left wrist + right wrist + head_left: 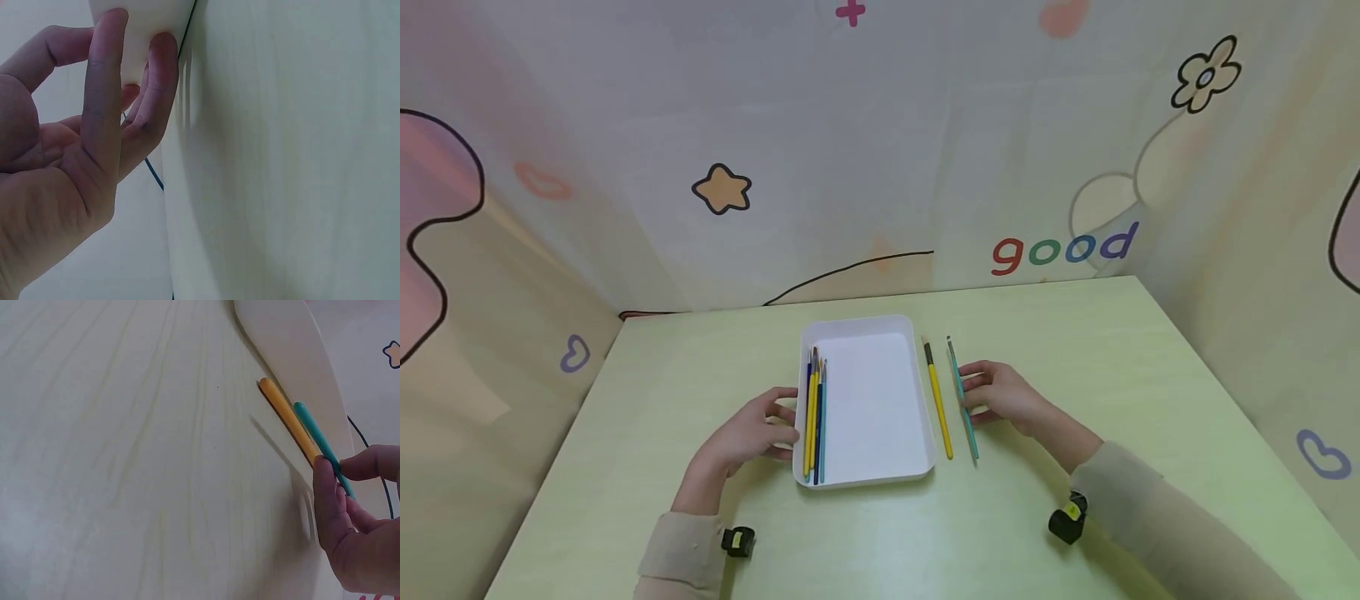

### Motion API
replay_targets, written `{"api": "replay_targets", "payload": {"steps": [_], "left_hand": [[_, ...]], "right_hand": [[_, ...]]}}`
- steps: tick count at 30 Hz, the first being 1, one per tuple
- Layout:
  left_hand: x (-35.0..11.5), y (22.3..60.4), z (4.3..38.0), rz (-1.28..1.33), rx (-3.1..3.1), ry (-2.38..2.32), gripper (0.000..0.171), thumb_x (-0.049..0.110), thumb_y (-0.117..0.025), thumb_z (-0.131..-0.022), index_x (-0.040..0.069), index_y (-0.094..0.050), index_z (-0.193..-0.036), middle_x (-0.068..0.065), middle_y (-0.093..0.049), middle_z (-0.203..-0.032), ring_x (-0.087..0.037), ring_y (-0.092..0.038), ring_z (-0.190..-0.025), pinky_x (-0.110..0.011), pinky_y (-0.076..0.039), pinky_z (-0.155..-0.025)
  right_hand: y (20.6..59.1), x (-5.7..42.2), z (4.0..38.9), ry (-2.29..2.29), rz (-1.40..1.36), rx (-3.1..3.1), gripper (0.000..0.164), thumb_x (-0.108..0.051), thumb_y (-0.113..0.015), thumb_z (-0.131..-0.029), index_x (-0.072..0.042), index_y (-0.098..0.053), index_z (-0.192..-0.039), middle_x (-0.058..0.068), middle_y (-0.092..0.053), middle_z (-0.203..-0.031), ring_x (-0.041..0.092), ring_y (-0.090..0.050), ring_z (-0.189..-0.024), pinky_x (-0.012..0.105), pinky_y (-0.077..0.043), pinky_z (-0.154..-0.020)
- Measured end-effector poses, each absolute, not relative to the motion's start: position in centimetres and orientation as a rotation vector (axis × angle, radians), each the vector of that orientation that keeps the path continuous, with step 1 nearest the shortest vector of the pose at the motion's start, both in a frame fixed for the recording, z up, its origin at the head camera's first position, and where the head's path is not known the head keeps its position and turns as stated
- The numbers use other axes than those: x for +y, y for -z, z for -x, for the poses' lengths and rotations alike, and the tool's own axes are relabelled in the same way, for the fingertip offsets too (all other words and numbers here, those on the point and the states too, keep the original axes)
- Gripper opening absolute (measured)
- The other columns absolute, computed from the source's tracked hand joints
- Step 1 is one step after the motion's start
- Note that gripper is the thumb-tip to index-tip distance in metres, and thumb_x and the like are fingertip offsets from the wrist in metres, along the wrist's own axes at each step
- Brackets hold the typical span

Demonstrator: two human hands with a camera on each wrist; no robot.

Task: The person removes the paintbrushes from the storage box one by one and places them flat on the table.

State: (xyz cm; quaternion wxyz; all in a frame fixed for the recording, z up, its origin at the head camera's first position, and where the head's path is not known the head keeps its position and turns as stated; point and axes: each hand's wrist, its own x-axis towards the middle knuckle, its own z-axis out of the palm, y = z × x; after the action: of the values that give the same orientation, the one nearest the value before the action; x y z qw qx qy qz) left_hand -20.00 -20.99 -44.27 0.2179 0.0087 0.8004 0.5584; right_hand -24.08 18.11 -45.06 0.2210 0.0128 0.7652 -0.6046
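Observation:
My right hand (1007,398) pinches a slim teal paintbrush (971,437) between thumb and fingers, its bristle end pointing away from me. In the right wrist view the teal handle (315,431) is raised off the table and casts a shadow. Just left of it, a yellow paintbrush (938,400) with a dark ferrule lies on the table beside the tray. My left hand (748,433) rests its extended fingertips against the left outer wall of the white tray (872,400). Inside, several yellow, dark blue and teal brushes (810,417) lie lengthwise along the left wall.
The pale wood-grain table (880,542) reaches back to a printed curtain (880,167), which also hangs at both sides. Black wrist cameras (739,542) are worn at both cuffs.

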Motion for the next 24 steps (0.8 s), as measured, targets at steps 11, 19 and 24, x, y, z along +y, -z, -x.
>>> {"api": "replay_targets", "payload": {"steps": [11,19,24], "left_hand": [[-21.0,44.5,20.1,0.002,2.236,-1.541,0.073,0.000,-0.071,-0.088,0.007,-0.040,-0.153,-0.022,-0.054,-0.124,-0.031,-0.066,-0.096,-0.041,-0.063,-0.076],[-21.1,44.7,19.9,-0.005,2.241,-1.526,0.073,0.001,-0.071,-0.087,0.007,-0.039,-0.153,-0.021,-0.054,-0.124,-0.031,-0.066,-0.095,-0.041,-0.063,-0.077],[-21.0,44.7,20.1,-0.018,2.241,-1.524,0.073,0.002,-0.071,-0.088,0.007,-0.039,-0.153,-0.022,-0.054,-0.125,-0.031,-0.066,-0.096,-0.041,-0.063,-0.078]], "right_hand": [[45.4,17.0,24.3,1.626,-0.052,2.256,0.055,0.010,-0.065,-0.085,0.008,-0.049,-0.138,0.019,-0.055,-0.112,0.024,-0.058,-0.090,0.038,-0.063,-0.069],[45.7,16.4,24.4,1.576,-0.059,2.340,0.052,0.010,-0.065,-0.083,0.008,-0.053,-0.134,0.019,-0.057,-0.110,0.025,-0.058,-0.088,0.037,-0.063,-0.067],[45.8,16.2,24.6,1.544,-0.053,2.398,0.049,0.008,-0.066,-0.084,0.008,-0.055,-0.132,0.018,-0.058,-0.110,0.026,-0.059,-0.090,0.036,-0.063,-0.065]]}}
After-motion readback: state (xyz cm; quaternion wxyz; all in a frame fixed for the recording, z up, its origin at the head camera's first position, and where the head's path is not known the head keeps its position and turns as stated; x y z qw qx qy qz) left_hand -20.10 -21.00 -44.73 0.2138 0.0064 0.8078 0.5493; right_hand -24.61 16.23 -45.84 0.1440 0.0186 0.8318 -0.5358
